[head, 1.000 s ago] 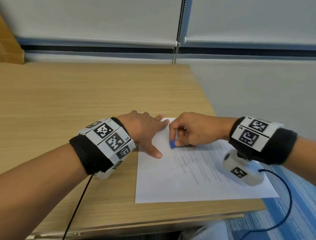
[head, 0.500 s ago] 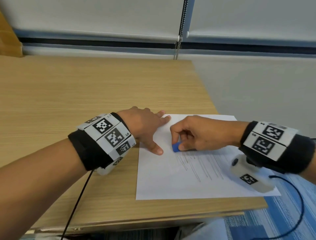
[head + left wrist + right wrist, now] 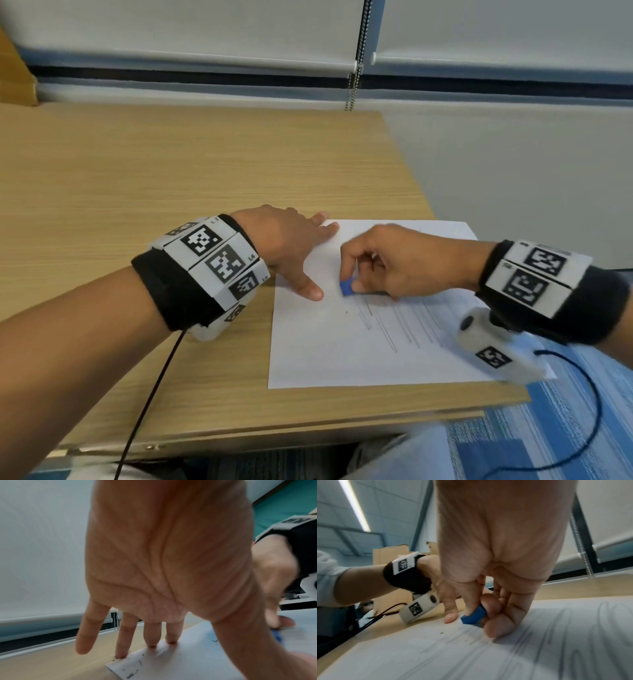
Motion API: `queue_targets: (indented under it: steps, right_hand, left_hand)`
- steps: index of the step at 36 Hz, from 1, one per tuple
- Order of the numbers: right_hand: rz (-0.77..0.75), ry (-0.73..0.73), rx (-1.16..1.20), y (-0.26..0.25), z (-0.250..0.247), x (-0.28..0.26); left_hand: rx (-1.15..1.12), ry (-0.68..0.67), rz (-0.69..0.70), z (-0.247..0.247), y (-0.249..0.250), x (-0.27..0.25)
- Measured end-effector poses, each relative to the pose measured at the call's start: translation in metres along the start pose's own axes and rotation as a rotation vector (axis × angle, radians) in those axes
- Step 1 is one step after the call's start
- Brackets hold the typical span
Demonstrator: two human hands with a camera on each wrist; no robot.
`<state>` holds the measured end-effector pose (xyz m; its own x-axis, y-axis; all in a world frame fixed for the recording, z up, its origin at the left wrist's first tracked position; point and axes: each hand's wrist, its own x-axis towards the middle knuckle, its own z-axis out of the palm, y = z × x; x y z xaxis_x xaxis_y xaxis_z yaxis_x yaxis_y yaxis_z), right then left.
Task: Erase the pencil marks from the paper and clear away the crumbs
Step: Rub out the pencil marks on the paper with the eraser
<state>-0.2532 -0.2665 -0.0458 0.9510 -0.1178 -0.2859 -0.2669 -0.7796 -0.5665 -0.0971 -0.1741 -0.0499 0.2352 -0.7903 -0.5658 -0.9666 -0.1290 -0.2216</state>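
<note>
A white sheet of paper [image 3: 329,353] lies at the wooden table's near right corner, with grey pencil marks [image 3: 400,323] slanting across its middle. My left hand [image 3: 294,250] lies flat with straight fingers pressing the paper's far left corner, thumb [image 3: 310,289] on the sheet. My right hand [image 3: 387,263] pinches a small blue eraser [image 3: 347,287] against the paper at the top of the marks. The right wrist view shows the eraser [image 3: 474,616] between thumb and fingertips. In the left wrist view, dark crumbs [image 3: 135,669] dot the paper's corner.
The wooden table [image 3: 171,178] stretches left and back to a wall with roller blinds and a bead chain [image 3: 352,85]. The table's right edge runs close beside the paper, with blue striped carpet [image 3: 565,428] below. A crumb [image 3: 346,312] lies on the sheet.
My right hand with the eraser has shifted slightly toward me and right along the marks. The left hand keeps pressing the same corner.
</note>
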Motion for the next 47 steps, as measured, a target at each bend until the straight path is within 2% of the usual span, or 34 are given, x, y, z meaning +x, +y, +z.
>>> queue_targets:
  steps: [1,3,8,10,13,15,21,26,30,32,36,38,43,47]
  right_hand:
    - [0.011,0.039,0.005,0.001,0.000,0.002]
    - [0.016,0.029,0.023,0.002,0.001,0.000]
    - [-0.044,-0.185,0.014,-0.003,0.004,-0.015]
    - [-0.036,-0.143,-0.010,-0.002,0.002,-0.011]
    - [0.014,0.025,-0.012,0.003,0.001,-0.001]
    - [0.026,0.065,-0.003,0.006,0.003,-0.001]
    - [0.038,-0.122,0.019,0.008,0.000,-0.013]
    - [0.090,0.103,-0.026,0.013,-0.014,0.014]
    - [0.167,0.182,-0.013,0.020,-0.025,0.032]
    - [0.162,0.155,0.011,0.020,-0.025,0.031]
    - [0.106,-0.092,0.066,0.012,-0.017,0.011]
    - [0.096,-0.147,0.037,0.009,-0.015,0.008]
    - [0.122,0.102,0.013,0.014,-0.020,0.023]
    - [0.053,0.177,-0.040,0.019,-0.007,0.016]
  left_hand:
    - [-0.005,-0.003,-0.002,0.000,0.000,0.000]
    - [-0.008,-0.004,-0.003,0.000,0.000,0.000]
    - [-0.020,0.010,0.004,0.000,0.000,-0.001]
    - [-0.019,0.014,0.004,0.000,0.001,-0.001]
    - [-0.014,0.004,0.005,-0.001,0.001,-0.002]
    - [-0.010,-0.002,0.003,-0.002,0.001,-0.003]
    - [-0.024,-0.015,0.016,-0.002,0.000,-0.002]
    - [-0.019,-0.034,0.002,-0.005,0.004,-0.003]
    - [-0.014,-0.052,-0.003,-0.005,0.006,-0.003]
    - [-0.016,-0.052,-0.003,-0.004,0.004,-0.002]
    - [-0.010,-0.030,0.011,-0.003,0.002,0.000]
    - [-0.004,-0.023,0.012,-0.002,0.002,0.001]
    - [-0.006,-0.028,0.015,-0.001,0.002,0.001]
    - [-0.019,-0.033,0.015,-0.001,0.002,0.000]
